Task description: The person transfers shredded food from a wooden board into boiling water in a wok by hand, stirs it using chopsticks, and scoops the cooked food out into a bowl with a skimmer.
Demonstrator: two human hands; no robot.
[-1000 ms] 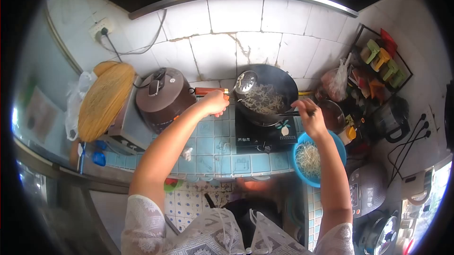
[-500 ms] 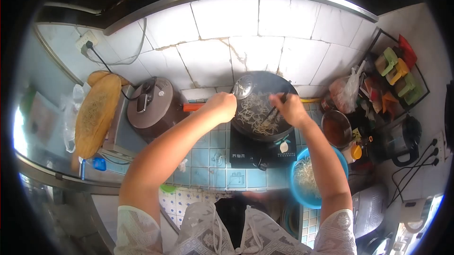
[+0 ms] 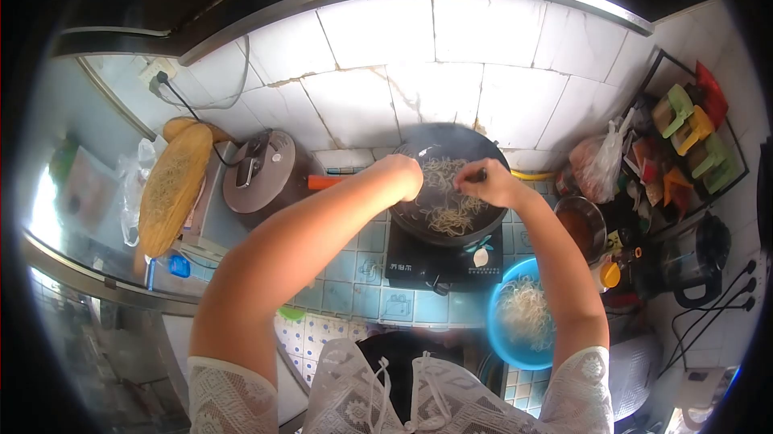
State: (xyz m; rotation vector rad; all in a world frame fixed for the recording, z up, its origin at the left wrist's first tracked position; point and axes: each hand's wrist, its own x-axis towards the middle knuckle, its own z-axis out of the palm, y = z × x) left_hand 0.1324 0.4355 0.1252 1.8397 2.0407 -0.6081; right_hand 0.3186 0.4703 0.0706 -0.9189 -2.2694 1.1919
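A dark wok (image 3: 481, 146) stands on a black induction cooker (image 3: 411, 263), with thin pale noodle-like strands (image 3: 451, 217) spread inside it and light steam above. My left hand (image 3: 405, 176) is closed at the wok's left rim around a slotted spoon's handle; the spoon's head is hard to make out now. Over the right side of the wok, my right hand (image 3: 493, 183) is closed on dark chopsticks (image 3: 481, 174), whose lower ends are not clearly visible. A blue basin (image 3: 493, 325) below my right forearm holds more pale strands (image 3: 525, 313).
A rice cooker (image 3: 262, 172) and a yellow-brown woven tray (image 3: 173, 192) with strands stand at left. To the right are a metal bowl (image 3: 581, 221), a plastic bag (image 3: 596, 164), a yellow-capped bottle (image 3: 609, 275) and a black kettle (image 3: 696, 249). A tiled wall rises behind the wok.
My left hand has moved slightly right over the wok's rim, and the bright spoon head has left its former spot. My right hand has turned, and the strands have been shifted into separate clumps.
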